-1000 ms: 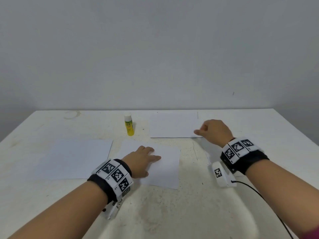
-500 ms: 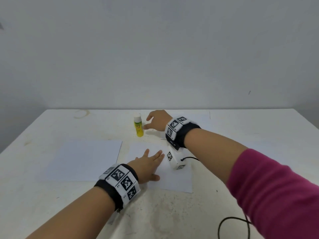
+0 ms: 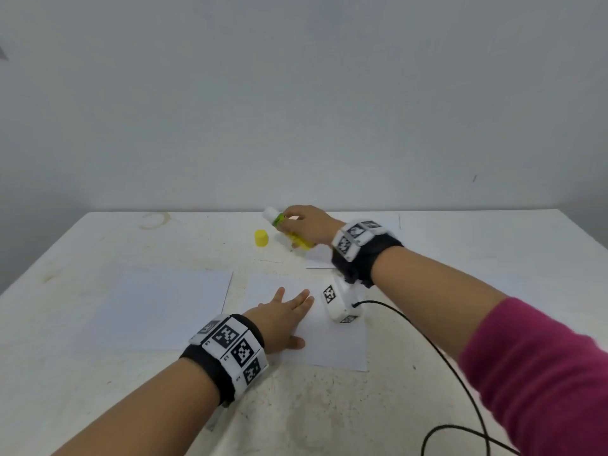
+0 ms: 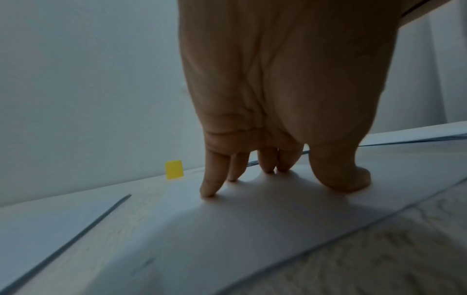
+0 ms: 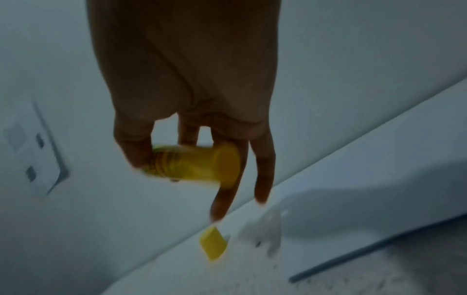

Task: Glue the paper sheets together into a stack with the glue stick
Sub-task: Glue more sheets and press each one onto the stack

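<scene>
Two hands work: our right hand (image 3: pixel 304 223) clamps the tilted glue stick (image 3: pixel 289 233), just right of its cap (image 3: pixel 261 238); our left hand (image 3: pixel 283 312), fingers straight, flattens the middle sheet (image 3: pixel 335 347). We glue there first.

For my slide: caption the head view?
Right hand lifts glue stick; left hand presses paper sheet.

We can read no words, brands or numbers. The glue stick (image 3: pixel 289 230) carries a green and yellow label, its print too blurred to make out. The wristbands (image 3: pixel 235 348) show black-and-white square code markers with tiny characters beside them that we cannot read; the white camera box (image 3: pixel 337 302) beside the wristbands bears like markers.
</scene>
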Tool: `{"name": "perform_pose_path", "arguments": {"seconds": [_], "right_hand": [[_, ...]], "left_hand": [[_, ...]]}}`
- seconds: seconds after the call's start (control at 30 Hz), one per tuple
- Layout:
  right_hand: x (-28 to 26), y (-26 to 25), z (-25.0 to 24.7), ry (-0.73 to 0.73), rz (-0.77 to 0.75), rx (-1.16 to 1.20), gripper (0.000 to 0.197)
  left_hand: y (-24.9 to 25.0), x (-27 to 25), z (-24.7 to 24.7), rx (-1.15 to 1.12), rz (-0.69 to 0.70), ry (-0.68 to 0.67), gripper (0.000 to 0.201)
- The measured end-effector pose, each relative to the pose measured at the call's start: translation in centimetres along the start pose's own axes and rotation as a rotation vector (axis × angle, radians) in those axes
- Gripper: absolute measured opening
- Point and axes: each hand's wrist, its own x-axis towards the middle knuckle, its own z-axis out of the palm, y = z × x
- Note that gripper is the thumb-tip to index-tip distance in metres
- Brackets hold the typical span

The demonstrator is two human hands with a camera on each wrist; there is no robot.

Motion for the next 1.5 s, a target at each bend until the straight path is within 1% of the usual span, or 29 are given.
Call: {"name": "perform_pose_path", "arguments": {"seconds": [0.03,0.07,0.1,0.13,0.17,0.2,0.23,0.3,0.37,0.43,0.5,0.6,0.7,0.83,0.97,1.07,1.13,1.17,1.27,1.3,1.4,1.47,1.5], "right_hand": [[-1.2,0.4,-1.0,-0.060,0.017,0.058,0.020],[-2.3,1.0,-2.1,-0.094,0.023,0.063,0.022],[-3.3,1.7,-3.2,-0.083,0.017,0.025,0.030],[-4.2,2.5,-4.2,-0.027,0.006,-0.049,0.041],[-4.9,3.4,-5.0,0.059,-0.001,-0.143,0.050],[-5.6,4.3,-5.5,0.148,-0.008,-0.220,0.057],[-6.2,5.0,-5.8,0.219,-0.010,-0.255,0.058],[-7.3,6.4,-5.6,0.299,0.007,-0.202,0.049],[-8.2,7.5,-5.0,0.322,0.014,-0.085,0.037],[-9.0,8.1,-4.0,0.322,-0.005,-0.017,0.030],[-9.3,8.3,-2.9,0.320,-0.031,-0.019,0.028],[-8.9,8.7,-1.5,0.295,-0.066,-0.124,0.024],[-8.6,8.5,-1.0,0.249,-0.106,-0.207,0.022],[-9.1,7.9,-1.4,0.147,-0.124,-0.334,0.022],[-10.9,8.2,-2.0,0.073,-0.125,-0.418,0.023],[-12.7,8.9,-2.3,0.022,-0.121,-0.429,0.025],[-13.7,9.4,-2.5,-0.001,-0.131,-0.437,0.029],[-14.1,9.6,-2.5,-0.009,-0.135,-0.434,0.030],[-15.2,10.0,-2.6,-0.029,-0.153,-0.411,0.032],[-15.4,10.1,-2.7,-0.042,-0.156,-0.405,0.032],[-15.7,9.9,-3.6,-0.086,-0.133,-0.375,0.030],[-15.6,9.8,-4.4,-0.048,-0.112,-0.306,0.031],[-15.5,9.8,-4.7,0.009,-0.110,-0.244,0.033]], "left_hand": [[0.1,-0.1,0.0,0.007,-0.001,0.009,0.080],[0.3,-0.2,0.0,0.018,-0.004,0.023,0.080],[0.5,-0.4,0.0,0.035,-0.009,0.044,0.079],[0.8,-0.5,0.1,0.057,-0.014,0.072,0.078],[1.1,-0.5,0.1,0.081,-0.018,0.106,0.078],[1.4,-0.5,0.0,0.102,-0.021,0.141,0.078],[1.7,-0.5,0.0,0.118,-0.024,0.174,0.078],[2.2,-0.3,-0.2,0.141,-0.031,0.235,0.076],[2.5,-0.1,-0.5,0.169,-0.044,0.273,0.073],[2.8,0.2,-0.6,0.181,-0.058,0.287,0.074],[2.9,0.5,-0.6,0.189,-0.055,0.311,0.074],[2.8,0.7,-0.5,0.201,-0.043,0.340,0.073],[2.5,0.9,0.0,0.185,-0.038,0.329,0.074],[2.2,1.2,0.7,0.123,-0.019,0.325,0.078],[2.4,1.1,0.5,0.129,0.000,0.309,0.081],[2.4,1.2,0.0,0.095,0.021,0.309,0.085],[2.3,1.4,-0.3,0.098,0.052,0.304,0.084],[2.3,1.4,-0.5,0.116,0.064,0.291,0.081],[1.9,1.3,-1.1,0.202,0.079,0.228,0.062],[1.8,1.2,-1.2,0.230,0.089,0.213,0.059],[1.2,0.8,-1.5,0.277,0.110,0.183,0.062],[1.3,0.4,-1.8,0.260,0.083,0.176,0.064],[1.4,0.2,-2.0,0.244,0.067,0.180,0.066]]}}
